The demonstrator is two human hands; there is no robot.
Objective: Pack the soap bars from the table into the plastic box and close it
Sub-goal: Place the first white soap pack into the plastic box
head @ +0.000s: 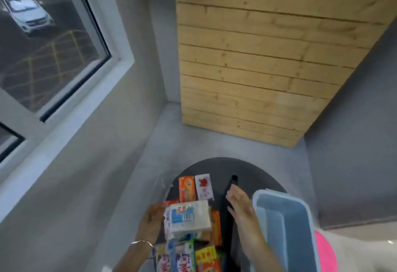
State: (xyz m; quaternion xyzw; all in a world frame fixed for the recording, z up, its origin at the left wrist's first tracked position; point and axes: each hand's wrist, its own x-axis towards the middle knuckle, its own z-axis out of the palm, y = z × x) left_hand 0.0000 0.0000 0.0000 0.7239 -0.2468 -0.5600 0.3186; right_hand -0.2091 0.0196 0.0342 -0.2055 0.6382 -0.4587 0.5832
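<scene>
We see our left hand [150,221] at the left edge of the dark round bench [257,170], its fingers [158,207] against the side of a white soap pack [189,218] that lies on top of a pile of soaps [193,254]; whether they grip it we cannot tell. Our right hand [240,205] hovers over the middle of the bench, fingers together and flat, holding nothing. The blue box [285,228] stands open at the right edge. Two more bars [195,187] lie side by side toward the far edge.
</scene>
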